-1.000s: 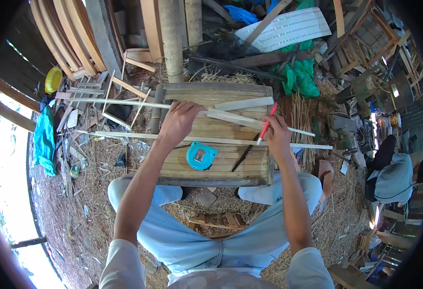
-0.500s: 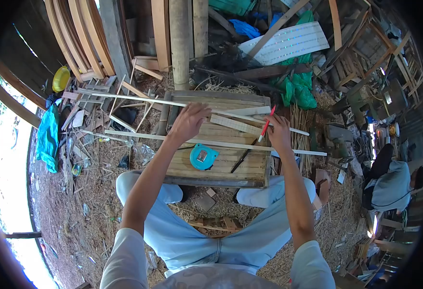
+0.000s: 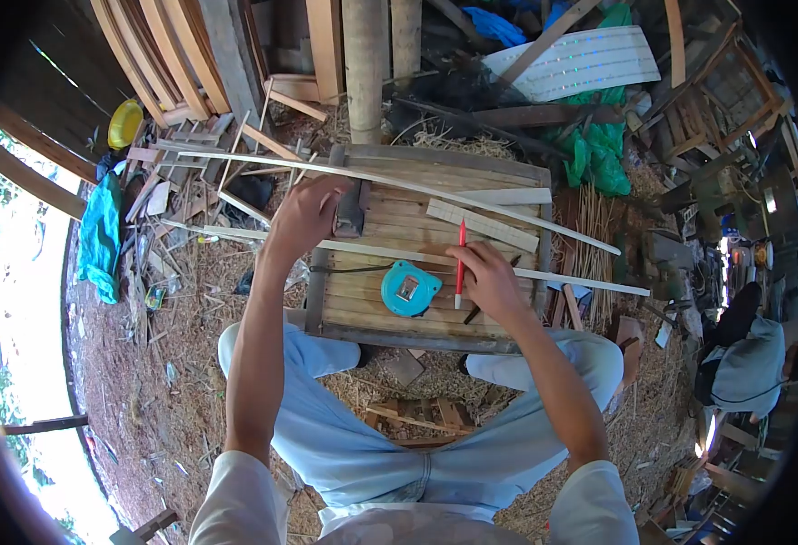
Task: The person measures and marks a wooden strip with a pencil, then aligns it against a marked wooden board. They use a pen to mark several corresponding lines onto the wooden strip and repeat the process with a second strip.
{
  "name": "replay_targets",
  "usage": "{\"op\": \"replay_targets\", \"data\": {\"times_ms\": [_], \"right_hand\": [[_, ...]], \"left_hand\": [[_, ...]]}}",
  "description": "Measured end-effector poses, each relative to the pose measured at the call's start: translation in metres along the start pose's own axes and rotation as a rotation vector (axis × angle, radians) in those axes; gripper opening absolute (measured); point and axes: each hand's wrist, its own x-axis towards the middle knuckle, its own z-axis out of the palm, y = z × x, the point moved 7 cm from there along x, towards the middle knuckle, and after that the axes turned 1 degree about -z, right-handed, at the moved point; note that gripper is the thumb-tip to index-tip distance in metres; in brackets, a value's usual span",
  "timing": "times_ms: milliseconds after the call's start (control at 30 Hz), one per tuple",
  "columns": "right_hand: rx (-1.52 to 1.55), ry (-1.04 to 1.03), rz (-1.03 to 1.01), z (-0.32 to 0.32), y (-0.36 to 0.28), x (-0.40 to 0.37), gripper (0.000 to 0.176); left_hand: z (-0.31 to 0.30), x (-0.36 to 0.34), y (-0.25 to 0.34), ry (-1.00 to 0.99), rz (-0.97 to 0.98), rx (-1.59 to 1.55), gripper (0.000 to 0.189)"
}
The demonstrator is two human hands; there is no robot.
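Observation:
My right hand pinches a red pen with a white lower end, held upright over the near wooden strip. At the table's left edge, my left hand hovers above that strip beside a dark block, its thumb and fingers apart and apparently empty. Farther away, another long thin strip lies slanting across the slatted wooden table. A turquoise tape measure sits just left of my right hand. Partly behind that hand is a thin black stick-like item.
Two short flat wood pieces, one a marked slat, lie at the table's right. Scrap wood litters the left. A wooden post rises behind the table. Another person is at the far right.
My left hand has moved left, away from the far strip, to the table's left edge. My right hand has come nearer and left with the pen. The view has shifted slightly.

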Motion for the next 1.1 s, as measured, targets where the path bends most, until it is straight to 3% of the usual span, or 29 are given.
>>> {"op": "replay_targets", "data": {"times_ms": [67,233,267,333,467,700,867,1100], "right_hand": [[0.088,0.025,0.033,-0.009,0.001,0.005,0.044],[0.143,0.148,0.042,-0.065,-0.015,0.011,0.044],[0.106,0.186,0.051,-0.078,-0.017,0.010,0.044],[0.063,0.224,0.033,-0.103,-0.027,0.010,0.044],[-0.053,0.323,-0.072,-0.149,-0.052,0.009,0.044],[-0.103,0.460,-0.142,-0.195,-0.086,0.000,0.043],[-0.153,0.485,-0.175,-0.216,-0.105,-0.004,0.043],[-0.192,0.470,-0.226,-0.234,-0.126,-0.007,0.042]], "left_hand": [[0.001,-0.005,0.003,0.008,0.008,0.015,0.022],[0.001,-0.006,0.055,0.005,0.287,0.062,0.025],[-0.001,-0.007,0.064,0.007,0.289,0.058,0.025],[0.004,-0.006,0.071,-0.202,0.081,-0.201,0.024],[-0.016,-0.009,0.108,-0.200,0.083,-0.229,0.025],[-0.046,-0.011,0.146,-0.026,0.255,-0.232,0.029],[-0.065,-0.015,0.171,0.055,0.342,-0.171,0.022],[-0.089,-0.023,0.194,0.091,0.412,-0.110,0.028]]}}
